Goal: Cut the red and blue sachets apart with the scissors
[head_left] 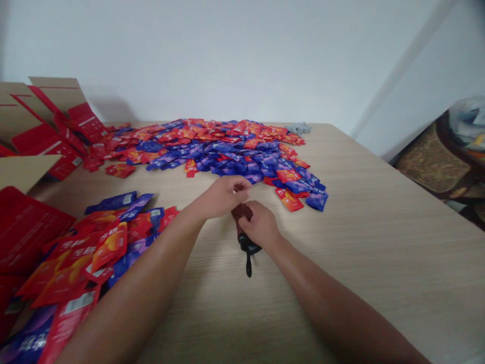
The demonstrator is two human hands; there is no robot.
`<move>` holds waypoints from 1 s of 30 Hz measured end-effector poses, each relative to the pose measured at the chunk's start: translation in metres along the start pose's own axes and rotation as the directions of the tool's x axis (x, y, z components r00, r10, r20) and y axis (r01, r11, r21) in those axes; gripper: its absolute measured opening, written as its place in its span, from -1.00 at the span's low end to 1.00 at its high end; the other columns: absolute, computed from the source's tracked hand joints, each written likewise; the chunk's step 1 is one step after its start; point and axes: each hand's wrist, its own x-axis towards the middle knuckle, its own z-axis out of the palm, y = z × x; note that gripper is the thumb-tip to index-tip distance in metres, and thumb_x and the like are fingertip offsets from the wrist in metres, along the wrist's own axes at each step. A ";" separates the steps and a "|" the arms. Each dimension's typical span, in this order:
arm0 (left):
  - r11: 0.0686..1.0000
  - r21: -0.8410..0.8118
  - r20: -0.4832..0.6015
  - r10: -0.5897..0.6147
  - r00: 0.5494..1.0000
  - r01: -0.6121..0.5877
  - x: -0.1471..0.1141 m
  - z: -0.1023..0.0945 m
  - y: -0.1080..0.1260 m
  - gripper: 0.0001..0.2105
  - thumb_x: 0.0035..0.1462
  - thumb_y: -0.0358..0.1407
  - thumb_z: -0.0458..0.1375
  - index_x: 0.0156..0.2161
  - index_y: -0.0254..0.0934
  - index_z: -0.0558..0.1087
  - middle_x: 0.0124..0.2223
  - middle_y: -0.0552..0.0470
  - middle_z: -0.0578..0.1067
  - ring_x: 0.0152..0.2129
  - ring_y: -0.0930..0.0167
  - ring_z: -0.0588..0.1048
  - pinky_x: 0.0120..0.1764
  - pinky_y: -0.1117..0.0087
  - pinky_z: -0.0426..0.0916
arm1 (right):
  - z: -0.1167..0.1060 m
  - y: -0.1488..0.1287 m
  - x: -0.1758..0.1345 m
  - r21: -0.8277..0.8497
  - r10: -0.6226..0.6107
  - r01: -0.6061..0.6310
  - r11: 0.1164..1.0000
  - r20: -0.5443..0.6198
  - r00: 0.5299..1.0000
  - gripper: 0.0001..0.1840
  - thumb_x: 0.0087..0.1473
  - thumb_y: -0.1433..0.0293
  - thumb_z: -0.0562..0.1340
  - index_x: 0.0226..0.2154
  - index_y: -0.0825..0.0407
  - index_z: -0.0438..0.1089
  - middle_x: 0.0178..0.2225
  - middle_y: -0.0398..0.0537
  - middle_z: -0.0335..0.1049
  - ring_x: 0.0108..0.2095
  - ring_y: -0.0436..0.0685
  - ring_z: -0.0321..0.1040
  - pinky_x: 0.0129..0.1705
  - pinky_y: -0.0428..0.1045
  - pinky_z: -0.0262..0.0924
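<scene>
A maroon folding umbrella (240, 225) lies furled on the wooden table, its black handle end and wrist loop pointing toward me. My right hand (260, 225) is closed around its middle from the right side. At the far end of the umbrella, my left hand (226, 196) has its fingers curled and pinched at the fabric; its fingertips partly hide what they grip. Both hands are close together, the left slightly farther away from me.
A long heap of red and blue packets (227, 151) spreads along the back by the wall. More packets (102, 242) are piled at left, beside open red cardboard boxes (53, 131). A grey cloth-like item (298, 129) lies at the back. A patterned chair (428, 156) stands beyond the right edge.
</scene>
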 end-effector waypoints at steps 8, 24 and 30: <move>0.811 0.493 -0.203 -0.246 0.948 0.315 0.078 0.046 -0.087 -0.51 0.16 0.00 0.31 0.05 -0.33 0.56 0.10 -0.33 0.57 0.04 0.03 0.56 0.05 0.18 0.45 | 0.002 0.000 0.000 -0.012 -0.044 0.044 0.999 -0.053 0.998 -0.94 0.17 0.35 0.28 -0.25 -0.05 0.45 -0.25 -0.11 0.52 -0.24 0.13 0.42 -0.22 0.01 0.11; 0.748 0.379 -0.181 -0.519 0.836 0.546 0.113 0.041 -0.100 -0.37 -0.20 0.06 0.53 -0.11 -0.38 0.61 -0.11 -0.34 0.67 -0.06 0.06 0.64 -0.12 0.33 0.48 | -0.001 -0.001 0.002 -0.045 -0.039 0.038 0.998 -0.031 0.999 -0.89 0.16 0.36 0.26 -0.22 -0.04 0.48 -0.19 -0.04 0.55 -0.19 0.17 0.43 -0.21 0.02 0.13; 0.747 0.343 -0.169 -0.548 0.819 0.570 0.128 0.038 -0.100 -0.45 -0.25 -0.10 0.60 -0.17 -0.39 0.62 -0.13 -0.34 0.67 0.00 -0.01 0.62 -0.06 0.30 0.50 | -0.001 0.000 0.002 -0.038 -0.042 0.042 0.998 -0.023 0.999 -0.86 0.15 0.36 0.27 -0.20 -0.04 0.48 -0.19 -0.04 0.54 -0.19 0.17 0.42 -0.20 0.02 0.13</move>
